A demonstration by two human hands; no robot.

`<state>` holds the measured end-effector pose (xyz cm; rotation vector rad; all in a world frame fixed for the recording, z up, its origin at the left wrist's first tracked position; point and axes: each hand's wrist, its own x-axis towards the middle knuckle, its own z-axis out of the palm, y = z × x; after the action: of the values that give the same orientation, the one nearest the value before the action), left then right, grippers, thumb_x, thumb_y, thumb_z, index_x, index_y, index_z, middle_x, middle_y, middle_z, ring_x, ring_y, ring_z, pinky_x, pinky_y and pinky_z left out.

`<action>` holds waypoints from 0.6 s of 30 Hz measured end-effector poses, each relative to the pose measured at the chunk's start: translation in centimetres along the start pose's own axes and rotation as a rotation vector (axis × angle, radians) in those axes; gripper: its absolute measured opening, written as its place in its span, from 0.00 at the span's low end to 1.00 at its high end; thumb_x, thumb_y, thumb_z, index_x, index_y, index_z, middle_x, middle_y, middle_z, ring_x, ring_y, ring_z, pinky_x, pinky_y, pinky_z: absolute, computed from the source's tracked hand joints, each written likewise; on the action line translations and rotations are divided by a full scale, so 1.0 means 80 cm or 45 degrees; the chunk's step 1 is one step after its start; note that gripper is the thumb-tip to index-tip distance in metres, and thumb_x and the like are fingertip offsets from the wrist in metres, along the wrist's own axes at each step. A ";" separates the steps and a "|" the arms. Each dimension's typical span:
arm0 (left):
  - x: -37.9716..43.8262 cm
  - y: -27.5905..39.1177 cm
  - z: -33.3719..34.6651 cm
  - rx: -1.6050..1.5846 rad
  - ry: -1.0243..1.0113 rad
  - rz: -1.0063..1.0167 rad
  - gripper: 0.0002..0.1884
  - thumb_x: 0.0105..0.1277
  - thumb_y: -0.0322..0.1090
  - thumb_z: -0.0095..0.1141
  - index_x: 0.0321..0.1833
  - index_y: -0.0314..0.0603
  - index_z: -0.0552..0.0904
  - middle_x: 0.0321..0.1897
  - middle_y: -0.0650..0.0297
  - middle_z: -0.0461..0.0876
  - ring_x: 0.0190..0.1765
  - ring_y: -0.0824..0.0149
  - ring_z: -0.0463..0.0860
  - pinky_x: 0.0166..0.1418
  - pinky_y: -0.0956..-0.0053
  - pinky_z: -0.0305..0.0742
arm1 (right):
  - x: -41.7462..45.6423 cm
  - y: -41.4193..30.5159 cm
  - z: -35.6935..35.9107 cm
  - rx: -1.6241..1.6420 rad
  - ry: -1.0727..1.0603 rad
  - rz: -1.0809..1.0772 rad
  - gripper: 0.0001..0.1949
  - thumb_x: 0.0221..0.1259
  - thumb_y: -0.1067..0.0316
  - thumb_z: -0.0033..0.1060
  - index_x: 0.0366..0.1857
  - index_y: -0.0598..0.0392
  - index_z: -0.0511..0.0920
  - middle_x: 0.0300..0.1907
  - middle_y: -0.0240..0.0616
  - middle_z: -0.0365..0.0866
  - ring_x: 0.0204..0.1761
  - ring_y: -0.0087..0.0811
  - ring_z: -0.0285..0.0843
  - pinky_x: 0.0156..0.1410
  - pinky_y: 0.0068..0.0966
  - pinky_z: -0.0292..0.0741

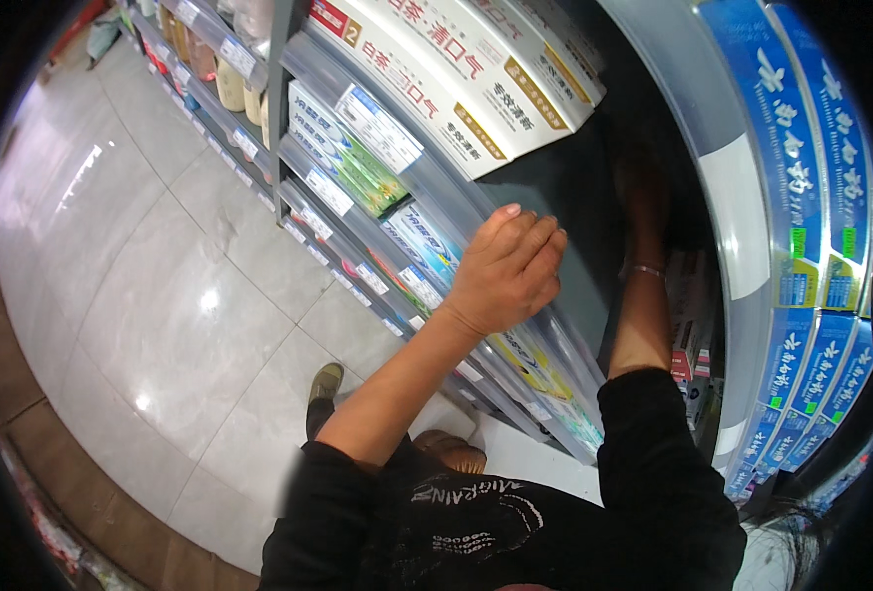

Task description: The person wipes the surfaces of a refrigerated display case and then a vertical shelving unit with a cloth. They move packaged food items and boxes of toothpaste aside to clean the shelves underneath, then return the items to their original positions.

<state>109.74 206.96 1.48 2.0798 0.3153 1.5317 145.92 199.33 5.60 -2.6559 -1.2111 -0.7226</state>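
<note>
My left hand [512,270] is at the clear plastic front strip [447,188] of a dark shelf [584,221]. Its fingers are curled together, and the palm side is hidden. Deep in the shadow of that shelf, my right hand [640,177] reaches inward past a bracelet at the wrist. Its fingers are too dark to make out, so I cannot see whether it holds anything. White toothpaste cartons [436,81] with red and gold print are stacked on the shelf, beyond my left hand. Red-and-white boxes [686,340] lie in the dark beside my right forearm.
Blue toothpaste cartons [791,185] stand in rows on the right behind a plastic strip [702,125]. Lower shelves hold green cartons [355,162] and blue-white cartons [425,236]. Bottles [231,85] stand farther left. Brown cardboard [45,443] edges the tiled floor [185,295].
</note>
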 end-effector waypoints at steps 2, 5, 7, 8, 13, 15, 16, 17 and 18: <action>-0.001 -0.001 0.001 -0.003 -0.010 -0.002 0.18 0.53 0.35 0.59 0.47 0.37 0.82 0.51 0.56 0.81 0.54 0.59 0.78 0.70 0.58 0.65 | -0.016 0.013 -0.005 0.002 -0.008 0.072 0.21 0.65 0.64 0.55 0.63 0.51 0.75 0.61 0.47 0.76 0.63 0.47 0.73 0.70 0.39 0.66; 0.000 0.006 0.001 -0.025 -0.016 -0.009 0.19 0.52 0.35 0.59 0.48 0.37 0.81 0.52 0.56 0.80 0.55 0.58 0.77 0.70 0.57 0.65 | -0.019 0.013 -0.011 0.016 -0.013 0.104 0.22 0.65 0.63 0.55 0.63 0.51 0.75 0.62 0.46 0.76 0.63 0.47 0.73 0.70 0.39 0.66; 0.000 0.005 0.001 -0.026 -0.041 -0.009 0.20 0.52 0.35 0.59 0.49 0.37 0.81 0.54 0.56 0.79 0.56 0.58 0.77 0.70 0.57 0.64 | -0.013 -0.014 -0.009 0.051 -0.019 0.076 0.22 0.64 0.63 0.56 0.63 0.50 0.75 0.62 0.46 0.76 0.63 0.46 0.73 0.70 0.39 0.66; 0.000 0.004 0.002 -0.028 -0.070 -0.034 0.21 0.51 0.34 0.58 0.49 0.38 0.81 0.55 0.57 0.80 0.55 0.57 0.77 0.68 0.56 0.64 | -0.006 -0.033 -0.006 0.081 -0.024 0.038 0.22 0.64 0.63 0.56 0.63 0.50 0.75 0.62 0.45 0.76 0.63 0.46 0.72 0.70 0.39 0.65; 0.007 0.013 0.002 0.040 -0.047 -0.066 0.24 0.50 0.33 0.55 0.53 0.38 0.82 0.60 0.55 0.79 0.57 0.54 0.76 0.66 0.55 0.62 | -0.010 -0.132 -0.022 0.317 -0.113 -0.155 0.22 0.64 0.62 0.57 0.63 0.49 0.75 0.62 0.44 0.76 0.64 0.45 0.72 0.71 0.38 0.65; 0.010 0.019 -0.001 0.058 0.004 -0.066 0.25 0.55 0.34 0.53 0.58 0.37 0.79 0.65 0.52 0.75 0.62 0.51 0.75 0.70 0.52 0.58 | -0.034 -0.158 -0.049 0.460 -0.190 -0.206 0.22 0.64 0.62 0.57 0.63 0.49 0.75 0.63 0.44 0.76 0.64 0.45 0.72 0.71 0.38 0.64; 0.009 0.018 0.001 0.058 0.027 -0.076 0.25 0.57 0.35 0.53 0.59 0.36 0.78 0.66 0.51 0.74 0.62 0.50 0.74 0.70 0.51 0.57 | -0.051 -0.168 -0.064 0.525 -0.244 -0.225 0.22 0.64 0.62 0.57 0.63 0.49 0.75 0.63 0.43 0.76 0.64 0.45 0.72 0.71 0.38 0.64; 0.007 0.018 0.000 0.061 0.054 -0.089 0.25 0.58 0.35 0.52 0.61 0.36 0.77 0.66 0.51 0.74 0.63 0.49 0.74 0.71 0.50 0.56 | -0.070 -0.175 -0.080 0.585 -0.306 -0.246 0.22 0.64 0.62 0.58 0.63 0.49 0.75 0.63 0.43 0.75 0.64 0.45 0.72 0.71 0.38 0.64; 0.003 0.012 0.002 0.056 0.050 -0.084 0.27 0.62 0.40 0.51 0.64 0.34 0.74 0.68 0.49 0.71 0.66 0.47 0.72 0.73 0.48 0.54 | -0.092 -0.180 -0.097 0.638 -0.364 -0.258 0.23 0.62 0.62 0.59 0.63 0.47 0.76 0.64 0.42 0.74 0.65 0.44 0.70 0.72 0.37 0.62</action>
<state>109.86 206.23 2.18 2.0540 0.4313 1.5407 128.24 201.59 7.85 -2.2834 -1.5082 -0.0342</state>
